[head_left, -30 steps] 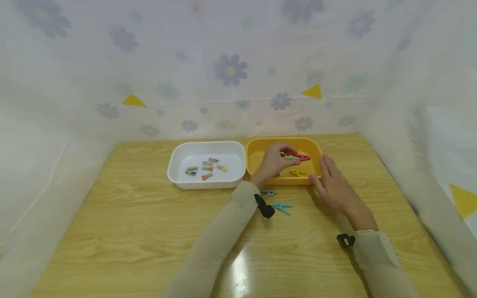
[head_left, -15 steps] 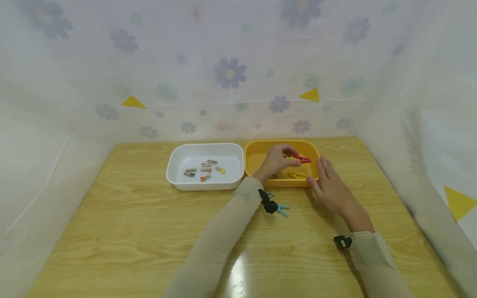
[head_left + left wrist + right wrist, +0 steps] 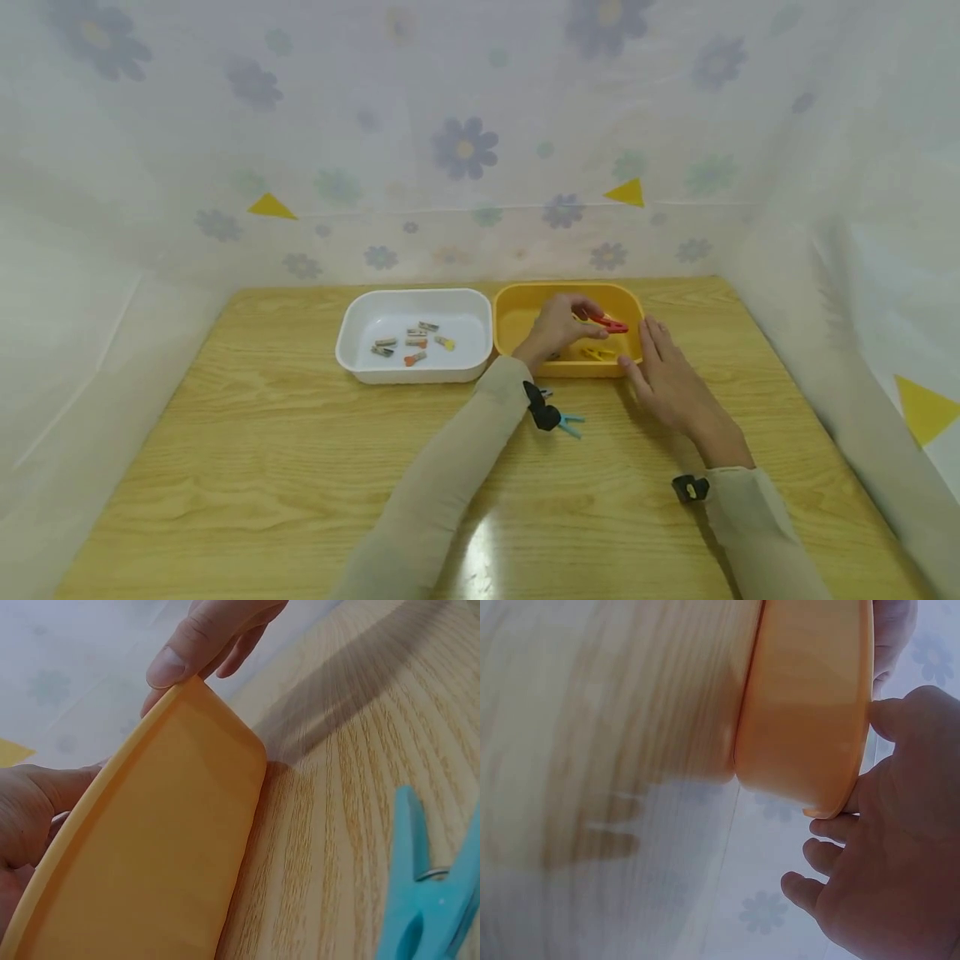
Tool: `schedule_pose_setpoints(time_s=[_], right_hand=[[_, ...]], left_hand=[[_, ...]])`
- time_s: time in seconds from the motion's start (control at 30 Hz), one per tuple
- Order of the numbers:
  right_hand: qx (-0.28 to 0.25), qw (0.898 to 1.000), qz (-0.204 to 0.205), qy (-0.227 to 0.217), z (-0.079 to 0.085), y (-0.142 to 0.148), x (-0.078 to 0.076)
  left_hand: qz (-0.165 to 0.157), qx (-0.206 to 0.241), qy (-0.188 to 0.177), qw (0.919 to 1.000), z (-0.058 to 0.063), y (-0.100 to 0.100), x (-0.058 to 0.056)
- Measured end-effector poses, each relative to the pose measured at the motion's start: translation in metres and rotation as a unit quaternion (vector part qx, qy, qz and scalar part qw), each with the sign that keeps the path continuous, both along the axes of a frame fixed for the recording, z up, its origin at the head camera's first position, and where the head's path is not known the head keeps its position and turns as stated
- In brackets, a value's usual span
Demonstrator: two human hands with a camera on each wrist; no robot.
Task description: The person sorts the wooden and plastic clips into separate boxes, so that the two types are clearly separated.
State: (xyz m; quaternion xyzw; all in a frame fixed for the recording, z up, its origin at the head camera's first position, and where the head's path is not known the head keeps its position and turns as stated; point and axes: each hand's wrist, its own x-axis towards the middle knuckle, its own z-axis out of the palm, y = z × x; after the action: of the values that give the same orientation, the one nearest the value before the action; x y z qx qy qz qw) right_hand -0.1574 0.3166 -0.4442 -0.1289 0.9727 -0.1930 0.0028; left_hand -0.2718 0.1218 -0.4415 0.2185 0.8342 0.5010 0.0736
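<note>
My left hand [image 3: 561, 325] reaches into the yellow plastic bin [image 3: 517, 312], thumb and fingers pinching a red clothespin [image 3: 615, 326] low over it. A yellow clothespin [image 3: 598, 355] lies on the bin's floor below. At the bin's right front corner my right hand [image 3: 675, 383] rests with extended fingers along the side and its thumb at the front rim. The right wrist view shows that thumb [image 3: 889, 718] touching the rim. A light blue clothespin [image 3: 572, 423] lies on the table in front, partly behind the left wrist's black camera; it looms large in the left wrist view.
A white bin [image 3: 352, 333] stands against the yellow one on the left, with several small wooden clothespins [image 3: 416, 342] in it. A grey clothespin [image 3: 547, 392] shows beside the left wrist. Pale flowered sheeting [image 3: 465, 150] closes off the back and sides of the wooden table [image 3: 262, 467].
The green clothespin seen beside the red one a second ago is out of sight. My left hand has shifted slightly, the red clothespin now tipping a little downward; the right hand stays at the bin.
</note>
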Motion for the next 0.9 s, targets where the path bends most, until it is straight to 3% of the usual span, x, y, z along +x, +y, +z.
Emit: schedule_pose_setpoints(time_s=[0.33,0.9], right_hand=[[-0.001,1.000,0.002,-0.004,0.000,0.000,0.000],[0.006,1.000,-0.001,0.000,0.002,-0.001,0.001]], left_hand=[[-0.038,0.028,-0.011,0.9988,-0.003,-0.002,-0.002],[-0.069,0.085,0.001,0.9940,-0.001,-0.016,-0.002]])
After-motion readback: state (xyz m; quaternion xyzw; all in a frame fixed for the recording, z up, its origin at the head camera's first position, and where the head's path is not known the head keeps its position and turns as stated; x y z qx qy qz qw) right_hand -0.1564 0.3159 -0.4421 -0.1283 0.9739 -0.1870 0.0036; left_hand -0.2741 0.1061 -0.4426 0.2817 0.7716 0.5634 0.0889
